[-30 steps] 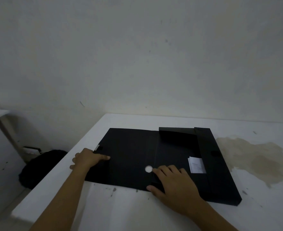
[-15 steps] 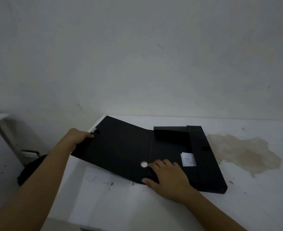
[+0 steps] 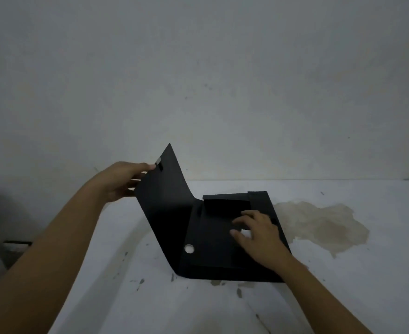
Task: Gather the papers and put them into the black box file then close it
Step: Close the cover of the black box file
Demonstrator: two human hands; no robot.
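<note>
My right hand (image 3: pixel 258 233) lay flat, fingers spread, inside the black box file (image 3: pixel 225 247), pressing down on its contents and grasping nothing. The file sat near the middle of the white table (image 3: pixel 343 285), just left of a brown stain (image 3: pixel 319 222). Farther off to the left, my left hand (image 3: pixel 124 179) pinched the cover flap (image 3: pixel 165 189) by its edge, raised steeply. I saw no loose papers on the table, so I judged them already inside; only folding the flap down remained.

Box file (image 3: pixel 213 239) on table (image 3: pixel 343 285)
</note>
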